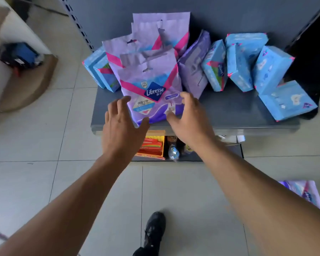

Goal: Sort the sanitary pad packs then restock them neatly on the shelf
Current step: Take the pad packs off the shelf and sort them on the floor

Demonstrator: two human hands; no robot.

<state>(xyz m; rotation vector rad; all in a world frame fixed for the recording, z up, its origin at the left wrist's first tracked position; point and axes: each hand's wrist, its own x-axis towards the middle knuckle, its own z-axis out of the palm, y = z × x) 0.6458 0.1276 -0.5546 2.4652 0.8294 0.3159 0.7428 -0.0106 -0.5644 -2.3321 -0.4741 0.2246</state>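
Both hands are spread wide with straight fingers, one on each side of the front purple pack (151,95). The left hand (122,122) has its thumb touching the pack's bottom corner. The right hand (188,115) is right at the other side, thumb at the bottom edge. Neither hand is gripping it yet.

This pack stands near the front edge of the shelf (238,115), between the two hands. More purple packs (161,34) stand behind it, leaning back. Blue packs (103,71) sit just past the left hand. More blue packs (248,65) lie tipped every which way beyond the right hand.

What could go wrong? The pack is soft and tall. If the hands squeeze only low down, I think the top may flop. If it gets pulled toward the hands, it may slide off the edge to the floor. Pushing it back hard may knock over the packs behind.

There is bare shelf past the right hand. The left side is tight, with blue packs near. One purple pack (307,194) lies on the floor.
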